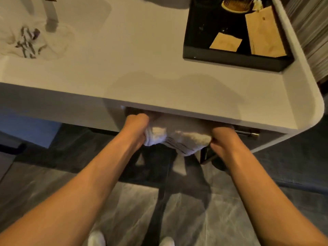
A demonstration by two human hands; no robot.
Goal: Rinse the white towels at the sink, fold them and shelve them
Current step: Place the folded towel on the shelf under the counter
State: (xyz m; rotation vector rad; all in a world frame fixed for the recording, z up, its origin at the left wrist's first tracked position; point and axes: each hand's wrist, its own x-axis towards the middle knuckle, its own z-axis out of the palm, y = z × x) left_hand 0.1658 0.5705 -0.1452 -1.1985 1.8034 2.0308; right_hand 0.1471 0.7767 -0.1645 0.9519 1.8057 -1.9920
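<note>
A folded white towel (179,139) with thin dark stripes is held just under the front lip of the white counter (159,86). My left hand (135,128) grips its left end and my right hand (222,139) grips its right end. The towel's far part is hidden in the dark opening below the counter. Another white towel with dark stripes (28,41) lies bunched in the sink (74,18) at the far left, beneath the faucet (52,16).
A black tray (230,63) with paper packets and a round holder sits at the counter's back right. A metal handle (248,134) sticks out under the counter to the right. Grey marble floor (124,210) lies below, with my white shoes at the bottom edge.
</note>
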